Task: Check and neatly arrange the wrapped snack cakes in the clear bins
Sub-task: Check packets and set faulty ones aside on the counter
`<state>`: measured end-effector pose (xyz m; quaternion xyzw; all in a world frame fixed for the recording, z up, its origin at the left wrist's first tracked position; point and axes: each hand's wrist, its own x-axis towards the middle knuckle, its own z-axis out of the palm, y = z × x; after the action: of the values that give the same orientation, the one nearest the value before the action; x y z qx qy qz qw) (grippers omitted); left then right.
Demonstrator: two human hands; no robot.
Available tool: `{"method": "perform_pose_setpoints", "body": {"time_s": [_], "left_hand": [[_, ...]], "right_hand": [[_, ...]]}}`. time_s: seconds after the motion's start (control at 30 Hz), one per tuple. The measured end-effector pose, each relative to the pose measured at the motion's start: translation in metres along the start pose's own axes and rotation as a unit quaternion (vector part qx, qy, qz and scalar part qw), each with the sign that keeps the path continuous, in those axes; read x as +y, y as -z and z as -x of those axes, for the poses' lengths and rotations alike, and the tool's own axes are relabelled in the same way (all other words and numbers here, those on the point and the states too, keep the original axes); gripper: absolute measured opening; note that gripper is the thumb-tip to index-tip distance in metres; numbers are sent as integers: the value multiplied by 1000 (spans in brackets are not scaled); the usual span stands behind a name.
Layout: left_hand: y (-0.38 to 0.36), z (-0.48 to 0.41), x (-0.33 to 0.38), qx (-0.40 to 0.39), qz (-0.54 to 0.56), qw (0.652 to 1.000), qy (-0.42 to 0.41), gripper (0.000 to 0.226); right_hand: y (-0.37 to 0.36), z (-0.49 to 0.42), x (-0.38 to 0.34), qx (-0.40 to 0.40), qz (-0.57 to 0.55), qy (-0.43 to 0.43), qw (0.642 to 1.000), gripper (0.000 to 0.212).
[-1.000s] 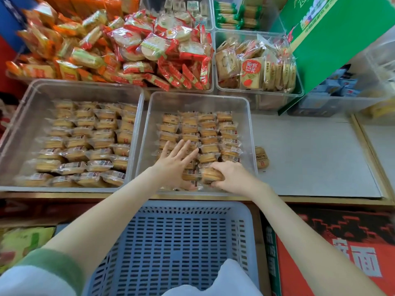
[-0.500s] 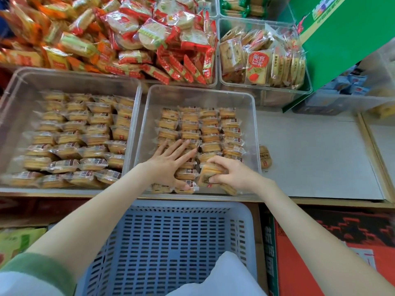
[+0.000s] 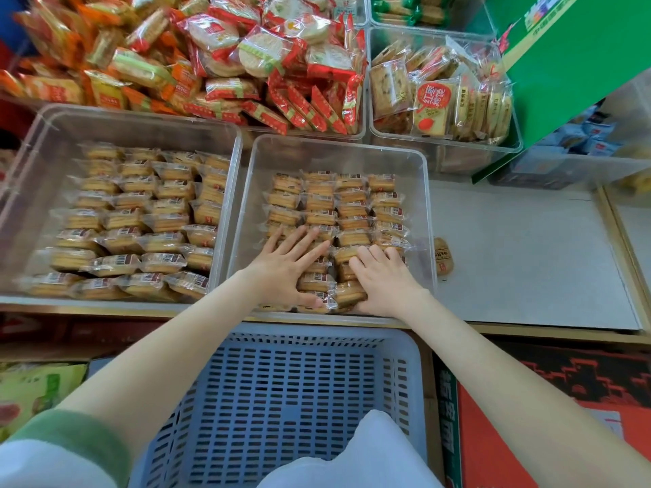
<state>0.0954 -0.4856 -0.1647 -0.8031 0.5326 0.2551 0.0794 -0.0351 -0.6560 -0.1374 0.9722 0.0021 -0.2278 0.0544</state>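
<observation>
**Squaring up the near rows**

The left fingers (image 3: 308, 237) lie straight and spread, flat on the wrappers; the left hand (image 3: 285, 269) grips nothing, it only presses. The right fingers (image 3: 375, 255) bend down over the packs at the near right. Whether they pinch a pack or merely push cannot be told (their tips are hidden). Both it and the right hand (image 3: 385, 281) are inside the right bin (image 3: 429, 206), where the snack cakes (image 3: 334, 206) sit in four columns. These are tidy at the far end, but crooked and overlapping in the near rows between the two hands.

The step looks like levelling those near rows. It is best done with the flat left palm as a stop while the right hand slides each tilted pack back into its column. Light pressure matters, since soft cakes would probably crush. One stray cake (image 3: 443, 257) lies on the tabletop (image 3: 528, 258) just outside the bin's right wall and likely needs adding. The left bin (image 3: 234, 191) beside it already looks full and mostly in rows.
</observation>
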Motion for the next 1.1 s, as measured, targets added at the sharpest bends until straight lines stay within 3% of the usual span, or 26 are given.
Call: {"method": "perform_pose_setpoints", "body": {"time_s": [0.07, 0.33, 0.5, 0.6, 0.8, 0.93, 1.03, 1.1], "left_hand": [[1, 0, 4, 6, 6, 1000, 11, 106], [-1, -7, 23, 57, -6, 997, 50, 115], [-1, -7, 24, 128, -43, 991, -20, 98], [2, -11, 33, 132, -52, 987, -76, 88], [7, -28, 50, 128, -50, 987, -82, 98], [6, -37, 49, 89, -64, 992, -68, 97], [21, -40, 40, 133, -7, 989, -71, 88], [38, -51, 31, 169, 44, 984, -24, 81]], "right_hand": [[-1, -3, -3, -5, 19, -10, 1000, 82], [1, -7, -8, 21, 32, -32, 999, 81], [1, -6, -6, 8, 11, -58, 998, 85], [4, 1, 0, -6, 1, -40, 999, 84], [8, 29, 20, -9, 17, -8, 1000, 87], [18, 28, 25, 18, -90, -36, 995, 83], [28, 12, 42, 69, -197, -78, 975, 64], [34, -10, 56, 105, -204, -109, 967, 54]]}}
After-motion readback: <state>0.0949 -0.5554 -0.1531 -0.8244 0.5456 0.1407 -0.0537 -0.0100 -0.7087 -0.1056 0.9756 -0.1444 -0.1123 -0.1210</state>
